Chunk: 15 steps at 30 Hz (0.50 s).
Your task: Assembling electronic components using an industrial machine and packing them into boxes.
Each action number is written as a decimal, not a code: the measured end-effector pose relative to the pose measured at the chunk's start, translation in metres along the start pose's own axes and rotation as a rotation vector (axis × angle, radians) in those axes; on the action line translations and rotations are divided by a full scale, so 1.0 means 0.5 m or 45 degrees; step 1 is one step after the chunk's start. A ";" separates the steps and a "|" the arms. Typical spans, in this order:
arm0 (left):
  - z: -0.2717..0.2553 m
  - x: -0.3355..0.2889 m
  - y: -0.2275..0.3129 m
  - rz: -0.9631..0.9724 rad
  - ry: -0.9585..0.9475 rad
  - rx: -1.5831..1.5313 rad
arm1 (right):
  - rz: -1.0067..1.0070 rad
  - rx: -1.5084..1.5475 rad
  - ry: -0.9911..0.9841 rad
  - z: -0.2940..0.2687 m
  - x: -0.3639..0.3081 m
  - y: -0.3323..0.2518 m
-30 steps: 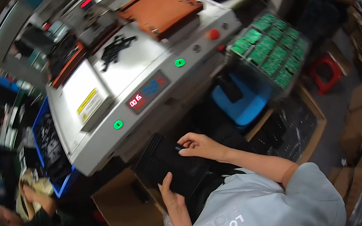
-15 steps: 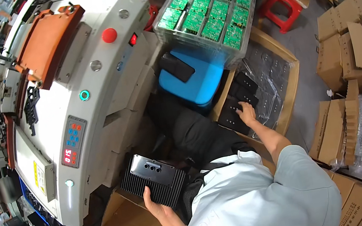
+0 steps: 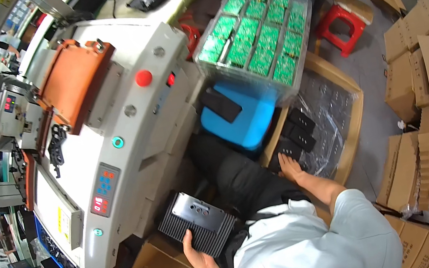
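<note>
My left hand (image 3: 205, 259) grips a black finned metal housing (image 3: 209, 241), a heat-sink type with a smooth plate and several round holes on its upper face. The thumb lies over the fins, and the other fingers are hidden beneath. My right hand (image 3: 290, 167) lies with fingers stretched out at the near edge of several small black plates (image 3: 300, 138). These plates rest over clear plastic film in an open cardboard box (image 3: 357, 114). Whether the fingertips press on the nearest plate is hard to see.
A white machine (image 3: 142, 112) with an orange clamp plate (image 3: 76, 81) stands left. A blue stool (image 3: 241, 123) bears a black flat object (image 3: 221, 105). Behind it is a clear bin (image 3: 251, 79) of green circuit boards. A red stool (image 3: 343, 31) and cartons (image 3: 418, 69) stand right.
My right hand has drawn slightly left and nearer to me over the black plates, its fingers straighter. My left hand still holds the housing. The whole view has shifted, showing more at the top.
</note>
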<state>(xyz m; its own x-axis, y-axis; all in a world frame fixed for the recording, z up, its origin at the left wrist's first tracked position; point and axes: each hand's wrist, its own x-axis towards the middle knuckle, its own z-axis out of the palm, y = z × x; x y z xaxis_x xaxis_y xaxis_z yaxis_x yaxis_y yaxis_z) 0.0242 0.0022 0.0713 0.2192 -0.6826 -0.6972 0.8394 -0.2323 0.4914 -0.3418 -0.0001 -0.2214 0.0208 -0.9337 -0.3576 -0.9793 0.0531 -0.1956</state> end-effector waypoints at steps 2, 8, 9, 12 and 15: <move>0.003 0.004 -0.005 0.015 0.008 0.018 | -0.092 -0.187 0.003 0.028 0.004 0.035; -0.030 0.000 -0.003 0.065 -0.022 -0.044 | -0.073 -0.058 -0.179 -0.033 -0.010 0.031; -0.035 0.000 -0.003 0.074 -0.028 -0.065 | -0.090 -0.012 -0.143 -0.048 -0.015 0.025; -0.044 0.004 -0.002 0.067 -0.008 -0.083 | -0.060 0.119 -0.018 -0.065 -0.035 0.031; -0.045 0.009 -0.005 0.075 -0.015 -0.085 | 0.236 0.485 -0.009 -0.088 -0.024 0.021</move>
<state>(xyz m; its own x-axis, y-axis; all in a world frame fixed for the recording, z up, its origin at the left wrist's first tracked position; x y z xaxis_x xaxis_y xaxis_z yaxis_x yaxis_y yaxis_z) 0.0342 0.0153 0.0554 0.2634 -0.7021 -0.6615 0.8565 -0.1452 0.4952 -0.3611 -0.0038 -0.1789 -0.1460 -0.8937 -0.4242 -0.8219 0.3483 -0.4508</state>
